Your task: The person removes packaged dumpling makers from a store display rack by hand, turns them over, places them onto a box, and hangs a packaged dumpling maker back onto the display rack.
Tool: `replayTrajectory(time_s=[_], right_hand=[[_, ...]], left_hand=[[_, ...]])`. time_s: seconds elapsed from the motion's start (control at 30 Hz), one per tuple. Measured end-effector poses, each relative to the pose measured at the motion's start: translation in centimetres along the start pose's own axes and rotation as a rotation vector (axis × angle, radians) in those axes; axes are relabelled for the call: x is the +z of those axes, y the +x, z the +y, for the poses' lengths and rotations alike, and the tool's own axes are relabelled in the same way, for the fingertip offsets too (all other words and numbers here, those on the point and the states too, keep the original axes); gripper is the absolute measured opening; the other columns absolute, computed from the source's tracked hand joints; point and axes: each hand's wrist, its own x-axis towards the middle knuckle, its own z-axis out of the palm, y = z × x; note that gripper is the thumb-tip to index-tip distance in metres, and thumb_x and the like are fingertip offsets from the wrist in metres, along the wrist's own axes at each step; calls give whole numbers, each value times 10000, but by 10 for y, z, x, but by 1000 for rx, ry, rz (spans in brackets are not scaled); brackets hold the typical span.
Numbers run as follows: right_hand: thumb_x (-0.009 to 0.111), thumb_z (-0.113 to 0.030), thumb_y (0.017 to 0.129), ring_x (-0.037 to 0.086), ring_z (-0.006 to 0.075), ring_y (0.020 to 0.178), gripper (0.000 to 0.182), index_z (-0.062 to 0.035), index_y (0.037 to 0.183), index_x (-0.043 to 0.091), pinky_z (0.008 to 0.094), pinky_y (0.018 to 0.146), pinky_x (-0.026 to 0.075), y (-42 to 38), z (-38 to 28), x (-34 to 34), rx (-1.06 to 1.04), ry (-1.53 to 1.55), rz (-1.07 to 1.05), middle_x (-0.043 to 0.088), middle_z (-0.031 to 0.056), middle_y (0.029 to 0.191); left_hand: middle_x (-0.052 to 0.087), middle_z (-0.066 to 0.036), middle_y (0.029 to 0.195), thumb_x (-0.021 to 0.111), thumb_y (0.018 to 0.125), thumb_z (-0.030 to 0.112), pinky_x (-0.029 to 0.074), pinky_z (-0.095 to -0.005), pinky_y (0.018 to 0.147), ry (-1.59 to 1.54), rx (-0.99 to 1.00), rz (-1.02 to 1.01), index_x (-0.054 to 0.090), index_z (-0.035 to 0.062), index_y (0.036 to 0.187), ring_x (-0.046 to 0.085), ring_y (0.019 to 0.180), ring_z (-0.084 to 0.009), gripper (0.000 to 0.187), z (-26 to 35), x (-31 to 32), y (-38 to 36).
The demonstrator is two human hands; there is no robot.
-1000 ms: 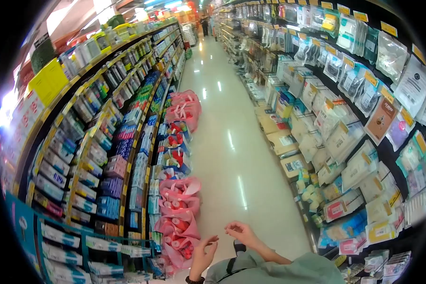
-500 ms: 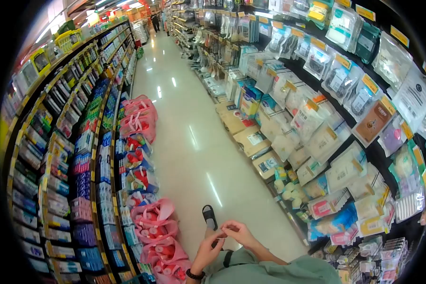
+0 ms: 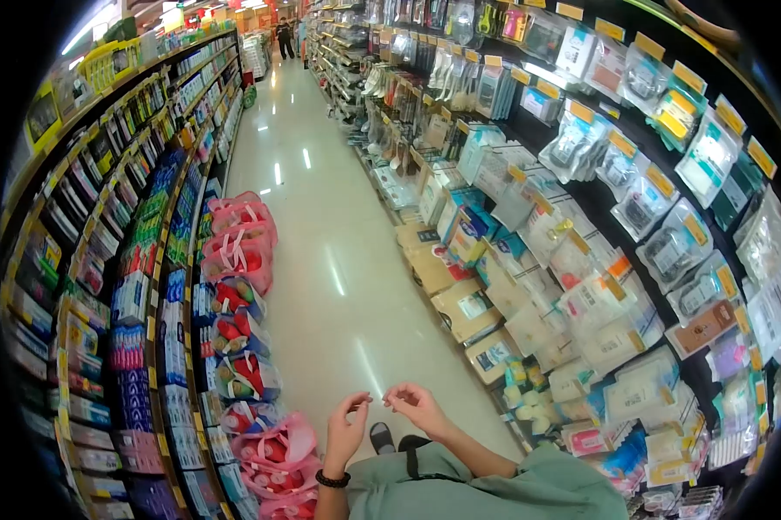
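Note:
My left hand (image 3: 348, 426), with a dark beaded bracelet (image 3: 332, 478) at the wrist, is raised in front of my body, its fingers curled loosely and apart. Just to its right, my right hand (image 3: 417, 408) has bent fingers too, pointing towards the left one. A small gap separates the fingertips, and I see nothing held in either hand. Below them are my green clothing (image 3: 529, 485) and a dark strap (image 3: 412, 462). A dark sandal (image 3: 382, 438) shows on the floor between the hands.
A shiny aisle floor (image 3: 321, 347) runs ahead between shelves. Boxed goods fill the left shelf (image 3: 130, 347), with pink bags (image 3: 273, 446) along its foot. Hanging packets (image 3: 676, 238) and cardboard boxes (image 3: 468, 308) line the right side. A person (image 3: 285, 39) stands far down the aisle.
My hands have moved apart; their fingertips were together before. The view has shifted, so the right-hand shelves sit lower in it. The sandal appears nearer my body.

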Motion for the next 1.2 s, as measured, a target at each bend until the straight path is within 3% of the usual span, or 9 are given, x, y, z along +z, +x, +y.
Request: replayTrajectory(time_s=[0.07, 0.27, 0.33, 0.47, 0.57, 0.63, 0.93, 1.07, 1.2], right_hand=[[594, -156, 975, 591, 116, 982, 115, -53, 1027, 597, 275, 834, 471, 24, -4, 1, 25, -13, -24, 637, 34, 1046], [586, -163, 980, 599, 109, 937, 146, -40, 1058, 599, 263, 822, 478, 97, 13, 2, 160, 65, -61, 637, 22, 983], [582, -159, 981, 594, 106, 935, 147, -29, 1048, 592, 256, 839, 483, 128, 12, -1, 171, 74, -56, 627, 20, 975], [563, -154, 991, 603, 117, 931, 155, -22, 1073, 573, 267, 840, 495, 200, 21, -24, 52, 111, -79, 632, 34, 975], [543, -127, 995, 601, 111, 961, 112, -31, 1038, 582, 274, 858, 486, 260, -6, -41, 139, 102, -77, 635, 30, 981], [536, -127, 998, 606, 113, 956, 116, -29, 1041, 581, 275, 859, 490, 306, -6, -54, 75, 157, -122, 637, 32, 977], [527, -114, 995, 565, 71, 912, 82, -37, 1016, 546, 254, 830, 472, 482, -56, -93, -124, 198, -125, 592, -5, 949], [521, -116, 997, 562, 66, 963, 68, -50, 1008, 534, 256, 857, 464, 530, -64, -113, -104, 153, -92, 559, -21, 937], [504, -131, 1010, 549, 72, 861, 84, -50, 993, 519, 247, 807, 473, 571, -67, -135, -20, 200, -13, 550, -26, 910]], left_hand=[[715, -110, 983, 578, 939, 83, 521, -291, 761, -10, -17, 55, 655, -12, 1110, 679, 905, -172, 210, 3, -10, 27], [717, -118, 993, 612, 920, 81, 531, -285, 785, 52, -160, -78, 658, -20, 1097, 684, 903, -168, 210, -15, -22, 86], [711, -130, 1025, 616, 922, 80, 535, -286, 781, 4, -136, -119, 621, -14, 1172, 686, 930, -178, 267, -24, -20, 113], [697, -152, 1071, 604, 933, 81, 532, -302, 809, 16, -121, -124, 556, -1, 1269, 683, 952, -196, 349, -29, -16, 175], [693, -164, 1072, 608, 926, 79, 528, -321, 830, 45, -107, -181, 544, 1, 1291, 680, 973, -218, 379, -27, -11, 243], [689, -178, 1070, 609, 920, 78, 525, -336, 838, 157, -80, -229, 529, 3, 1313, 677, 990, -239, 408, -15, -15, 291], [670, -197, 1090, 613, 907, 97, 511, -370, 866, 422, 66, -292, 529, 6, 1310, 656, 1027, -278, 422, 6, -26, 482], [672, -185, 1075, 625, 895, 92, 511, -373, 869, 323, 27, -291, 511, 7, 1329, 652, 1025, -277, 456, -4, -18, 533], [674, -181, 1073, 628, 887, 59, 519, -359, 870, 255, -12, -390, 481, 9, 1369, 663, 1009, -268, 506, -21, -12, 586]])
